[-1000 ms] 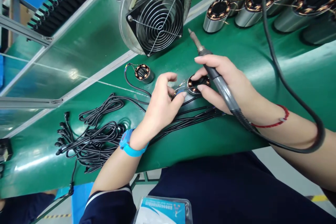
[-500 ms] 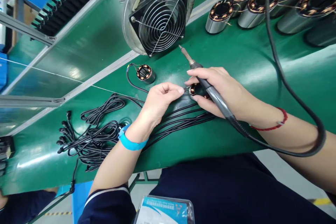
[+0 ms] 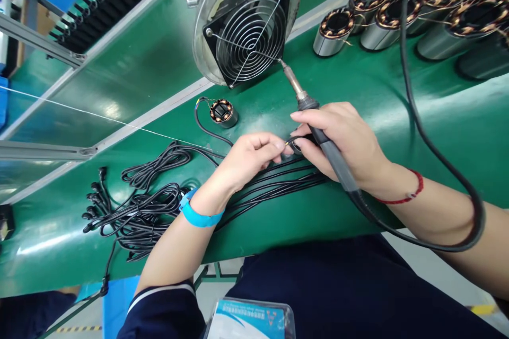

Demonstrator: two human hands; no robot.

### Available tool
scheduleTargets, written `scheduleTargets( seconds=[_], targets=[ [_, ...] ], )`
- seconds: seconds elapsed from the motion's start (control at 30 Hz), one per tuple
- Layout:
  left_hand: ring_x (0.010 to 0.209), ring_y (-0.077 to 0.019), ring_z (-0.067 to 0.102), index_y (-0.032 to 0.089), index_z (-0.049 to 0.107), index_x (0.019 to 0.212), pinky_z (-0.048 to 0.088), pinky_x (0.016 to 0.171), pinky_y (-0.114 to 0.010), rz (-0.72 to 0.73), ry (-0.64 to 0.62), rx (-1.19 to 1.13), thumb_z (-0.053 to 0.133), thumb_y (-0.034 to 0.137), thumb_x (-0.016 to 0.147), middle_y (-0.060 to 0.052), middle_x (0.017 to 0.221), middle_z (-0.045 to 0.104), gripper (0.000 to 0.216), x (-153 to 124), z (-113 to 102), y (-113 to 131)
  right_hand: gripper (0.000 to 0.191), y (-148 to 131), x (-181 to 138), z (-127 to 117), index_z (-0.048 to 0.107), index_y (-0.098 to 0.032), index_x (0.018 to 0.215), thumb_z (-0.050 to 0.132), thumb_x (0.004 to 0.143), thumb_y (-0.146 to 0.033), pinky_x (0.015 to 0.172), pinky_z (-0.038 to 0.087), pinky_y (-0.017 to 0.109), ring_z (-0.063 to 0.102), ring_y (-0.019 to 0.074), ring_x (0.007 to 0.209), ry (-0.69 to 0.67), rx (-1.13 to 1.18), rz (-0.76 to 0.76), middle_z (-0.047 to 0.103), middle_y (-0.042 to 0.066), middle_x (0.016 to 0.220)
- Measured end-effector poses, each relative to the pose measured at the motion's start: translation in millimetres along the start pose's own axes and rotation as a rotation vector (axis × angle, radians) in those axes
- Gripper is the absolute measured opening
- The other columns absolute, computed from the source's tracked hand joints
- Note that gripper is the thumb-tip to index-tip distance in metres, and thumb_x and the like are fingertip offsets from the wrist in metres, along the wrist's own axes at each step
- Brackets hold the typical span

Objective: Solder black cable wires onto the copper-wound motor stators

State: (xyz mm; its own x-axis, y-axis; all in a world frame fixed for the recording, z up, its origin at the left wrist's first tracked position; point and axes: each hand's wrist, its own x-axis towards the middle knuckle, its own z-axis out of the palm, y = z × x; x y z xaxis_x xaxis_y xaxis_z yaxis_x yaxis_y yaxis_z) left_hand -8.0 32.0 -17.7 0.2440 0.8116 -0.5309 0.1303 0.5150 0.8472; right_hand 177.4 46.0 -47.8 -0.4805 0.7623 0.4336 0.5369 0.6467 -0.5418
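My right hand (image 3: 350, 143) is closed around a soldering iron (image 3: 333, 156), its metal tip pointing up and away near the fan. The thumb and forefinger of that hand also touch a short black cable end (image 3: 296, 138). At its coloured wires, my left hand (image 3: 252, 156) pinches this cable end. Just beneath the fingers a small stator is mostly hidden; only a bit of its metal side shows. Another small stator (image 3: 222, 112) with copper windings stands beyond my left hand, with a black cable (image 3: 207, 130) running from its wires.
A fume duct with a fan grille (image 3: 251, 47) stands at the back. Several stators (image 3: 333, 32) line the back right. Coiled black cables (image 3: 147, 217) lie at left, and straight cables (image 3: 274, 183) pass under my hands. The iron's cord (image 3: 417, 100) loops at right.
The small stator's copper windings between my hands have gone from sight, and a black cable end with coloured wires now shows at my fingertips. My right hand has shifted slightly right with the iron.
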Motion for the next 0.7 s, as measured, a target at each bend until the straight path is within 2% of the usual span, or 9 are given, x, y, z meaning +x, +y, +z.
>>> scheduleTargets(
  seconds=[0.07, 0.13, 0.23, 0.33, 0.4, 0.47, 0.5, 0.6, 0.7],
  targets=[
    [0.051, -0.0065, 0.043, 0.015, 0.064, 0.071, 0.033, 0.05, -0.021, 0.051, -0.035, 0.12, 0.06, 0.026, 0.083, 0.002, 0.062, 0.06, 0.017, 2, 5, -4, 0.028, 1, -1, 5, 0.052, -0.025, 0.119, 0.051, 0.091, -0.021, 0.081, 0.05, 0.043, 0.065, 0.0225, 0.08, 0.073, 0.008, -0.006, 0.072, 0.002, 0.088],
    [0.056, -0.008, 0.047, 0.016, 0.061, 0.069, 0.037, 0.056, -0.022, 0.146, 0.001, 0.268, 0.055, 0.025, 0.086, 0.002, 0.064, 0.06, 0.021, 3, 9, -6, 0.029, 2, 0, 9, 0.053, -0.024, 0.12, 0.053, 0.091, -0.024, 0.078, 0.05, 0.041, 0.065, 0.0216, 0.078, 0.113, 0.015, -0.013, 0.072, 0.001, 0.087],
    [0.066, -0.0113, 0.052, 0.017, 0.058, 0.071, 0.04, 0.065, -0.024, 0.327, 0.188, 0.524, 0.051, 0.023, 0.088, 0.001, 0.069, 0.061, 0.02, 1, 4, -1, 0.036, 3, 1, 10, 0.051, -0.025, 0.127, 0.055, 0.09, -0.024, 0.078, 0.052, 0.041, 0.067, 0.0227, 0.084, 0.129, 0.021, -0.023, 0.073, 0.002, 0.092],
    [0.072, -0.0144, 0.054, 0.018, 0.055, 0.067, 0.04, 0.069, -0.027, 0.397, 0.4, 0.753, 0.051, 0.021, 0.086, -0.001, 0.072, 0.061, 0.02, -7, -19, 10, 0.043, 7, 0, 3, 0.049, -0.027, 0.132, 0.056, 0.09, -0.021, 0.079, 0.053, 0.043, 0.067, 0.0241, 0.091, 0.176, 0.028, -0.028, 0.073, 0.003, 0.098],
    [0.074, -0.0157, 0.055, 0.018, 0.057, 0.07, 0.042, 0.072, -0.029, 0.384, 0.548, 0.83, 0.051, 0.021, 0.086, -0.002, 0.075, 0.062, 0.017, -11, -38, 16, 0.046, 11, -1, -2, 0.049, -0.027, 0.133, 0.057, 0.089, -0.018, 0.08, 0.055, 0.042, 0.068, 0.0239, 0.091, 0.21, 0.048, -0.027, 0.073, 0.003, 0.098],
    [0.08, -0.0176, 0.059, 0.018, 0.063, 0.087, 0.044, 0.076, -0.03, 0.344, 0.676, 0.872, 0.051, 0.025, 0.087, -0.004, 0.084, 0.065, 0.014, -14, -54, 20, 0.048, 15, -3, -6, 0.051, -0.026, 0.133, 0.059, 0.087, -0.015, 0.081, 0.056, 0.04, 0.068, 0.0229, 0.091, 0.233, 0.077, -0.009, 0.073, 0.003, 0.096],
    [0.084, -0.019, 0.06, 0.018, 0.064, 0.099, 0.045, 0.077, -0.031, 0.303, 0.693, 0.897, 0.051, 0.028, 0.088, -0.005, 0.09, 0.067, 0.019, -14, -59, 21, 0.048, 16, -3, -7, 0.052, -0.026, 0.132, 0.059, 0.086, -0.014, 0.082, 0.057, 0.039, 0.068, 0.0225, 0.091, 0.239, 0.088, 0.002, 0.073, 0.003, 0.095],
    [0.088, -0.0242, 0.065, 0.02, 0.059, 0.124, 0.047, 0.075, -0.033, 0.079, 0.578, 1.001, 0.056, 0.041, 0.087, -0.009, 0.098, 0.07, 0.042, -11, -61, 22, 0.05, 16, -2, -8, 0.053, -0.027, 0.133, 0.06, 0.085, -0.014, 0.078, 0.059, 0.039, 0.069, 0.0231, 0.089, 0.246, 0.105, -0.005, 0.073, 0.002, 0.094],
    [0.087, -0.0263, 0.067, 0.021, 0.061, 0.122, 0.048, 0.074, -0.033, -0.063, 0.507, 1.033, 0.06, 0.036, 0.084, -0.009, 0.098, 0.073, 0.041, -5, -59, 25, 0.054, 14, 1, -10, 0.053, -0.032, 0.134, 0.061, 0.084, -0.014, 0.071, 0.06, 0.039, 0.071, 0.0248, 0.085, 0.229, 0.118, -0.049, 0.073, 0.002, 0.091]
  ],
)
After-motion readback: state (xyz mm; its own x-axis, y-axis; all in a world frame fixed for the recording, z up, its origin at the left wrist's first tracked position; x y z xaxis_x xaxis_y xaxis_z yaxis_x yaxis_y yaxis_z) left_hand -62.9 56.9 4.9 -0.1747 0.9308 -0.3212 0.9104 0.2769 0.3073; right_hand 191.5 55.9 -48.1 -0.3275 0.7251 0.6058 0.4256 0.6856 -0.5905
